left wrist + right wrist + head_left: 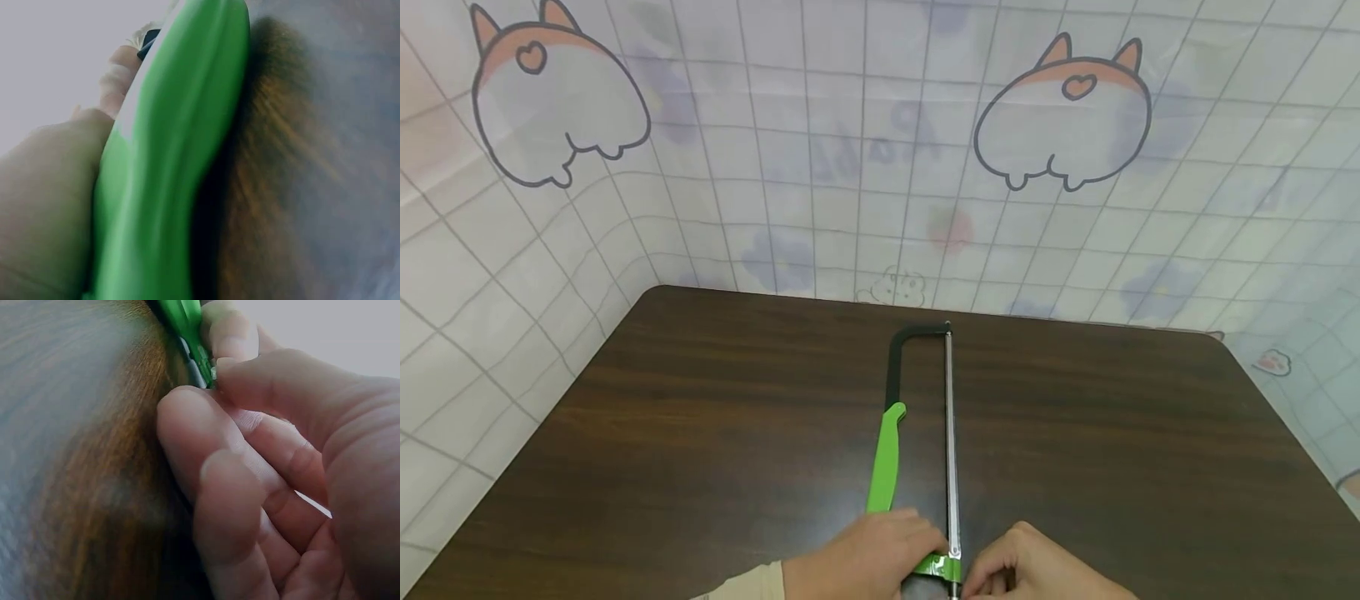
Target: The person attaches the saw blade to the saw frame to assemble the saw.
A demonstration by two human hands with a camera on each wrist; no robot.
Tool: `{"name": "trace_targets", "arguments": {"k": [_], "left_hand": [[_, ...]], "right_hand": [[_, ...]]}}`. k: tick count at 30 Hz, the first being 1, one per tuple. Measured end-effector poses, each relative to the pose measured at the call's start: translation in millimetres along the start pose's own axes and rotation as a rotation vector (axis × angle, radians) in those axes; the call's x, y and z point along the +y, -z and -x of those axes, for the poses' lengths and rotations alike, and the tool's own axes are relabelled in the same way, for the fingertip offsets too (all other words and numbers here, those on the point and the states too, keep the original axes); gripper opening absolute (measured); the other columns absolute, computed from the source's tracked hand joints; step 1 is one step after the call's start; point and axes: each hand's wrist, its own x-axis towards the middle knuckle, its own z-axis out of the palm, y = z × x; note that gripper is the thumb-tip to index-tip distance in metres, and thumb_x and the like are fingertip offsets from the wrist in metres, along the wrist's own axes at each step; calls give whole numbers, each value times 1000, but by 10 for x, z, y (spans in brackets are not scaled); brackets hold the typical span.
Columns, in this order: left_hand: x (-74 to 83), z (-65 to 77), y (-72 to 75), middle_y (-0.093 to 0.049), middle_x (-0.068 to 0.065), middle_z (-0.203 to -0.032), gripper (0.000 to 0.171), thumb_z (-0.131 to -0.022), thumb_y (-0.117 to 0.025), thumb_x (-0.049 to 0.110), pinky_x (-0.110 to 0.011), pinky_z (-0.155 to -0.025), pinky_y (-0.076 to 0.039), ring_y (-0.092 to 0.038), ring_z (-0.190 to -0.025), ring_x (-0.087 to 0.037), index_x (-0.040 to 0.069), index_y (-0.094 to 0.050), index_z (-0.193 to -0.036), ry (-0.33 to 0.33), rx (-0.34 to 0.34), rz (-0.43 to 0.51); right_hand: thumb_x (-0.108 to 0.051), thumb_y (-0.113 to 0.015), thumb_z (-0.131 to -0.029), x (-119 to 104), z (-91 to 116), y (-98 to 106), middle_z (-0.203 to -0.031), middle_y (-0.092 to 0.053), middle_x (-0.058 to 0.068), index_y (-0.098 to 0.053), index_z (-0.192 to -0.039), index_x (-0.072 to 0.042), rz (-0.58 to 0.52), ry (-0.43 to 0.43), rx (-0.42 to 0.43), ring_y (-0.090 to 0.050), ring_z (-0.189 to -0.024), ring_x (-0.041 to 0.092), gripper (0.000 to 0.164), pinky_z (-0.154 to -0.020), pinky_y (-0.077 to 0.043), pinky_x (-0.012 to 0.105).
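A hacksaw with a black bent frame, a green handle and a long silvery blade lies on the dark wooden table, its near end toward me. My left hand grips the green handle near its lower part. That green handle fills the middle of the left wrist view, beside the palm. At the blade's near end, my right hand pinches a small metal fitting with thumb and forefinger. In the right wrist view the thumb meets the green end; the fingertips largely hide the fitting.
The brown table has rounded far corners. Behind it and along both sides hangs a white gridded cloth printed with cartoon animals and flowers.
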Motion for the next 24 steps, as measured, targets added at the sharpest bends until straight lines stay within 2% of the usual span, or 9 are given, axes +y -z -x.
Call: {"name": "trace_targets", "arguments": {"k": [5, 10, 14, 17, 21, 24], "left_hand": [[-26, -1, 14, -70, 14, -101, 17, -99, -69, 29, 2, -77, -33, -51, -87, 5, 20, -68, -113, 1, -25, 42], [-41, 3, 26, -68, 16, -98, 15, -97, -70, 27, 1, -76, -33, -49, -85, 6, 21, -67, -111, -17, -26, 35], [-43, 7, 22, -65, 17, -95, 13, -97, -66, 19, 0, -73, -33, -46, -83, 6, 21, -66, -109, -5, -25, 67], [-41, 12, 16, -65, 17, -96, 14, -98, -64, 18, 0, -74, -33, -46, -83, 6, 21, -66, -111, 3, -29, 89], [-43, 12, 12, -66, 15, -96, 13, -98, -65, 19, 0, -74, -32, -46, -82, 4, 20, -67, -110, -31, 3, 47], [-45, 21, -2, -67, 14, -98, 15, -97, -65, 20, -1, -77, -32, -47, -83, 3, 19, -67, -112, -48, 28, 9]], "right_hand": [[-17, -72, -97, -14, 3, -8, -79, -73, 22, -81, -99, -8, 49, -33, 29, -58, -65, -10, 13, -55, -52, 17], [-19, -72, -97, -3, -6, -26, -77, -74, 21, -82, -98, -10, 65, -29, 42, -58, -64, -11, 14, -53, -52, 17], [-20, -72, -97, 10, -6, -42, -77, -75, 18, -82, -96, -12, 90, -19, 56, -58, -64, -11, 13, -52, -52, 19], [-21, -72, -97, 9, -3, -52, -77, -77, 11, -82, -96, -12, 97, -29, 62, -57, -63, -11, 13, -52, -52, 19], [-21, -73, -96, 2, 0, -54, -80, -78, 4, -82, -95, -12, 103, -39, 66, -58, -63, -10, 13, -52, -53, 20], [-21, -73, -96, 2, 2, -64, -80, -78, 7, -82, -96, -12, 106, -36, 64, -58, -64, -10, 13, -53, -54, 21]]}}
